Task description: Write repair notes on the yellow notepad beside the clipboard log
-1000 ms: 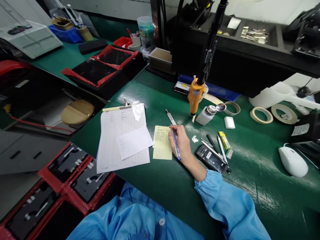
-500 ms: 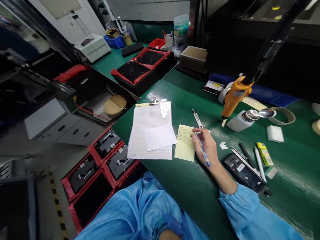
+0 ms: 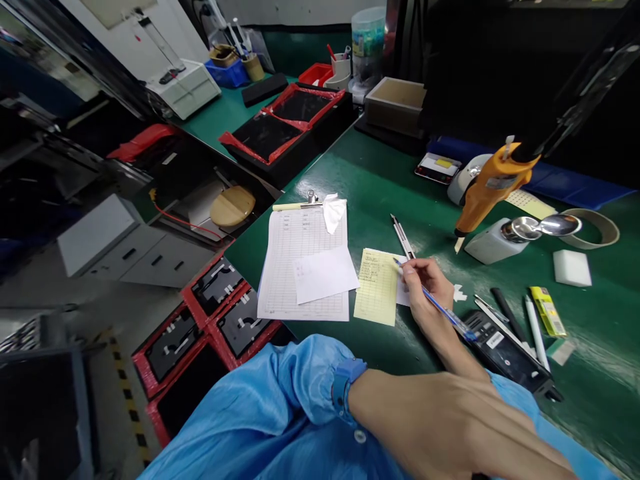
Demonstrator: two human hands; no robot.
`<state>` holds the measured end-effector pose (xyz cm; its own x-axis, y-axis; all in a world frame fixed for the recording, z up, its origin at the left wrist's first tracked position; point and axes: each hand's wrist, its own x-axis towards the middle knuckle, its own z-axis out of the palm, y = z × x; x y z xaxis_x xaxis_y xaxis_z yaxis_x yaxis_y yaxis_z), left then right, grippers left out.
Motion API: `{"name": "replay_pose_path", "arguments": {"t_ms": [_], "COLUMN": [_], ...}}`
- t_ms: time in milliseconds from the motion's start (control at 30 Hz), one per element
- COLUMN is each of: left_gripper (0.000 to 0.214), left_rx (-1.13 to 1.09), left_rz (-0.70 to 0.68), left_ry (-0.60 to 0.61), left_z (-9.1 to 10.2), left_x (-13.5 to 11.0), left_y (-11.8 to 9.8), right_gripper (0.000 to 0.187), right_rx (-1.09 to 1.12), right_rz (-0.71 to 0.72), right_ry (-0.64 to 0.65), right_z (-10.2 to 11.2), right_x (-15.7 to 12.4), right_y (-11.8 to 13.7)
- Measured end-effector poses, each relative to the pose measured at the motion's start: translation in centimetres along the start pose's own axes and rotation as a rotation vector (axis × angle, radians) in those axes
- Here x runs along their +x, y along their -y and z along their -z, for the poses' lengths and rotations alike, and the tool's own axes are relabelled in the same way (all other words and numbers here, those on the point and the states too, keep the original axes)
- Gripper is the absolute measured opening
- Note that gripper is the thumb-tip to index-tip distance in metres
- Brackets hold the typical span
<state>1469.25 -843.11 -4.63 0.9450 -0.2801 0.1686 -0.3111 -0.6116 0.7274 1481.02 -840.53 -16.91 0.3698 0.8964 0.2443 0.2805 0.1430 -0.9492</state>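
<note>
Now the left hand (image 3: pixel 455 413) had been brought across the right forearm, nearer the wearer than the yellow sheet (image 3: pixel 375 300); half a second earlier, only its wrist had been seen. Its fingertips were hidden or blurred, so whether anything was gripped could not be told. A blue pen (image 3: pixel 453 316) was held in the right hand (image 3: pixel 434 281), just right of the sheet, with more of a white slip (image 3: pixel 403 293) exposed beside it.

The left grip (image 3: pixel 455 420) extends before the right forearm (image 3: pixel 459 352); the right grip (image 3: pixel 428 295) curls, pinching.
</note>
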Motion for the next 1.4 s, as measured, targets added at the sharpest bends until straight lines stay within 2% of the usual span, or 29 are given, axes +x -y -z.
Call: {"name": "replay_pose_path", "arguments": {"t_ms": [133, 200, 267, 333, 467, 567, 633, 733, 900, 967, 1067, 1167, 1300, 1400], "left_gripper": [0.047, 0.051, 0.052, 0.051, 0.043, 0.034, 0.028, 0.019, 0.016, 0.016, 0.015, 0.014, 0.012, 0.012], "left_rx": [0.284, 0.377, 0.43, 0.453, 0.491, 0.494, 0.454, 0.35, 0.307, 0.333, 0.333, 0.333, 0.36, 0.383], "left_rz": [0.423, 0.542, 0.599, 0.647, 0.775, 0.858, 0.861, 0.797, 0.734, 0.722, 0.691, 0.664, 0.648, 0.641], "left_ry": [-0.053, -0.056, -0.07, -0.098, -0.152, -0.161, -0.17, -0.205, -0.323, -0.363, -0.387, -0.409, -0.432, -0.45], "left_z": [0.9, 0.9, 1.8, 3.7, 9.0, 11.5, 11.8, 11.3, 10.5, 10.3, 10.1, 10.0, 10.0, 10.1], "left_x": [-1.2, -2.6, -4.7, -7.3, -12.5, -14.6, -15.1, -15.2, -15.6, -15.8, -15.8, -15.7, -15.7, -15.8], "left_y": [0.0, 0.5, 1.4, 2.5, 5.2, 7.9, 9.8, 11.8, 12.7, 12.9, 13.4, 13.7, 14.0, 14.1], "right_gripper": [0.03, 0.031, 0.033, 0.035, 0.037, 0.038, 0.039, 0.039, 0.038, 0.029, 0.01, 0.017, 0.028, 0.023], "right_rx": [-0.006, -0.004, 0.0, 0.005, 0.005, -0.033, -0.073, -0.132, -0.215, -0.283, -0.325, -0.278, -0.344, -0.469], "right_rz": [-0.028, -0.04, -0.054, -0.074, -0.113, -0.135, -0.141, -0.118, -0.077, 0.008, 0.273, 0.452, 0.51, 0.545], "right_ry": [0.085, 0.075, 0.055, 0.042, 0.035, 0.04, 0.054, 0.069, 0.089, 0.083, 0.194, 0.348, 0.565, 0.582], "right_z": [0.8, 0.9, 0.8, 0.6, 0.7, 1.0, 1.3, 1.6, 2.1, 2.2, 1.9, 1.5, 1.5, 1.8], "right_x": [-0.2, -0.2, -0.1, 0.0, -0.1, -0.3, -0.4, -0.6, -1.1, -1.3, -1.2, -1.3, -2.3, -3.1], "right_y": [1.0, 1.6, 2.2, 2.7, 2.9, 2.9, 3.0, 3.2, 3.1, 3.1, 3.7, 5.4, 9.6, 12.7]}}
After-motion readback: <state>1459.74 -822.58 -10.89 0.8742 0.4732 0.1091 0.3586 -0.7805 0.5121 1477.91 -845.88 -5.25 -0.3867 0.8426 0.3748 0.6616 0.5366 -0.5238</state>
